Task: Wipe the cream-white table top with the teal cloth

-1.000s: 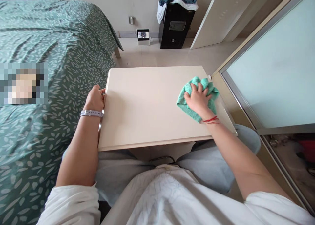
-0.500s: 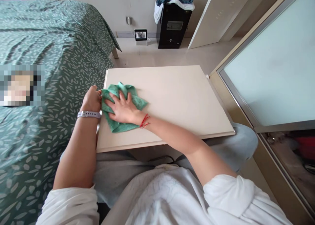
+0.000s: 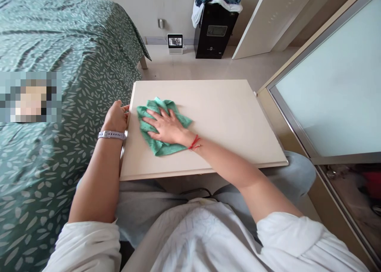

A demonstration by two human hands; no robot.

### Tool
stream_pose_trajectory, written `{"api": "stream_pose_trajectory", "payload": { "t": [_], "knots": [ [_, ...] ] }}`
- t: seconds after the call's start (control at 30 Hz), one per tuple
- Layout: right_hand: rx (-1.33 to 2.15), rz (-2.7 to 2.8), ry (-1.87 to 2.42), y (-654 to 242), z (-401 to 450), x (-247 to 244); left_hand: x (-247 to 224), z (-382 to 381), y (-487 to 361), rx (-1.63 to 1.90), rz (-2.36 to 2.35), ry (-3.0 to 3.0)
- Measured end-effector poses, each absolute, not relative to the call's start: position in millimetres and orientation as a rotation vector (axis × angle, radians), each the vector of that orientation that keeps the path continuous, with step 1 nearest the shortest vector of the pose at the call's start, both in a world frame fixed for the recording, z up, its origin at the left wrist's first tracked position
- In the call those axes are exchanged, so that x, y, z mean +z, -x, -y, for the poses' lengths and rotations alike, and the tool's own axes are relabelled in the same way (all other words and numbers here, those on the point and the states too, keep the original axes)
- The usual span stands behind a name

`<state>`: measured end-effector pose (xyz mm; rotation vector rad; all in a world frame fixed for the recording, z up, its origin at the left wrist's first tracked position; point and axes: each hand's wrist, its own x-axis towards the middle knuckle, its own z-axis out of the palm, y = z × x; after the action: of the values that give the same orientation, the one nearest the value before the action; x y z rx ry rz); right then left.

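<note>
Slid slightly rightward since the earlier frame, a green microfibre cloth (image 3: pixel 157 147) was pressed flat against a cream board (image 3: pixel 226 113) by the right hand (image 3: pixel 166 127), near the board's left end. Its fingers (image 3: pixel 154 123) were spread open over the cloth, without gripping it. The board's left edge was held by the left hand (image 3: pixel 116 117), curled around it. A grey band (image 3: pixel 111 135) was worn on the left wrist, and a red string (image 3: pixel 194 143) was tied around the right. Beside the board, a leaf-print bedspread (image 3: pixel 74 105) was spread over a bed (image 3: pixel 119 26).
</note>
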<state>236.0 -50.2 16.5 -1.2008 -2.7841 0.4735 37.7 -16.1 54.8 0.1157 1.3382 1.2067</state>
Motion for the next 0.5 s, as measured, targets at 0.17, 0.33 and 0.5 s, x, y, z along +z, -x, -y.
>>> {"api": "stream_pose_trajectory", "payload": {
  "t": [0.17, 0.33, 0.5],
  "knots": [
    [0.415, 2.655, 1.547, -323.7, 37.6, 13.4, 63.6, 19.9, -43.7, 1.184, -1.561, -0.117],
    [0.237, 2.371, 1.971, -433.7, 29.3, 6.0, 67.1, 23.1, -49.8, 1.228, -1.516, -0.093],
    [0.090, 1.997, 2.293, -524.4, 40.9, -6.5, 56.9, 18.9, -42.4, 1.209, -1.517, -0.131]
  ]
}}
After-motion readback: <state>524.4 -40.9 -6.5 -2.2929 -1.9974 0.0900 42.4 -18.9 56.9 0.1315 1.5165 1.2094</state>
